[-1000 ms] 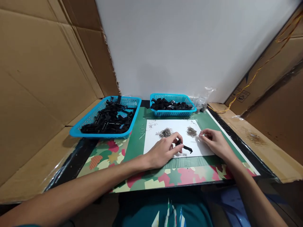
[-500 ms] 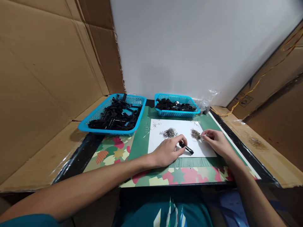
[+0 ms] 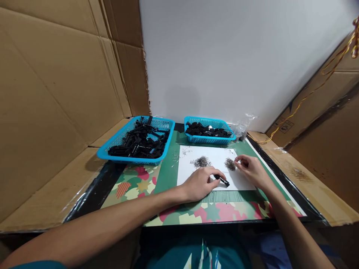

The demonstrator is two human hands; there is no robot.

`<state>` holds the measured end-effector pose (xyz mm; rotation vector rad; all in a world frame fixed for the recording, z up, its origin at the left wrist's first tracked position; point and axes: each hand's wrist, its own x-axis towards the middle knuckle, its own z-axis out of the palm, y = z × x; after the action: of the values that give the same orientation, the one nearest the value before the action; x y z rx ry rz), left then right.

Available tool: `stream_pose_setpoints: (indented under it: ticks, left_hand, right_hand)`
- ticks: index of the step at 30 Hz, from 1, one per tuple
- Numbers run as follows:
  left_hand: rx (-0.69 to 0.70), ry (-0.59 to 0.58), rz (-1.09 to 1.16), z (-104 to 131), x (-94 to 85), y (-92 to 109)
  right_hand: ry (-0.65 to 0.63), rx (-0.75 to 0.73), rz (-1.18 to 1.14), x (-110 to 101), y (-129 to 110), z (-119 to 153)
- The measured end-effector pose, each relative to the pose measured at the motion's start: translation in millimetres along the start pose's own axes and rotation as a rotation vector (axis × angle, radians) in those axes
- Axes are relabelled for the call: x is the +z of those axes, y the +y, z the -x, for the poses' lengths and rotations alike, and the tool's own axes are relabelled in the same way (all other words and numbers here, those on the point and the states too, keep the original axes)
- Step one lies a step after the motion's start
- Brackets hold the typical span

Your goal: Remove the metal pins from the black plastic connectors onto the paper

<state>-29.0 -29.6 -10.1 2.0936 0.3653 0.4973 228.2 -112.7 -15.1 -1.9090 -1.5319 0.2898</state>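
My left hand (image 3: 202, 183) is closed round a slim black plastic part (image 3: 223, 181), low over the front of a white sheet (image 3: 186, 175). Thumb and fingers grip one end, and the other end points right towards me. My right hand (image 3: 250, 169) is pinched together at the right edge of a small pile of tiny metal pieces (image 3: 230, 164). Whatever lies between its fingertips is too small to make out. A second, darker pile of tiny wire-like pieces (image 3: 202, 161) lies on the sheet beyond my left hand.
A large blue basket (image 3: 101, 152) of black plastic parts stands at the left. A smaller blue basket (image 3: 209, 140) with black pieces sits at the back, beside a clear plastic bag (image 3: 243, 127). Cardboard walls (image 3: 56, 82) flank the table, and a yellow cord (image 3: 298, 106) hangs at the right.
The camera view has tilted a little, shifting the whole scene slightly down. My left hand keeps the black part in nearly the same place. My right hand stays pinched by the small pile.
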Motion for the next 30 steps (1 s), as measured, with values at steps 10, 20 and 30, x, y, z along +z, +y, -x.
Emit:
stream_pose_setpoints:
  ticks: [10,20,30]
  left_hand:
    - [-0.026,0.013,0.078,-1.1,-1.5,1.6]
    - [-0.035,0.146,0.191,-3.5,-1.8,3.1]
    - [0.011,0.142,0.299,-1.4,-0.5,8.5]
  right_hand:
    - [-0.018,-0.158,0.292,-14.2,-7.3,-2.4]
    - [-0.03,0.095,-0.559,-16.1,-33.9,20.2]
    - [-0.154,0.178,-0.669,-0.2,-69.8,40.3]
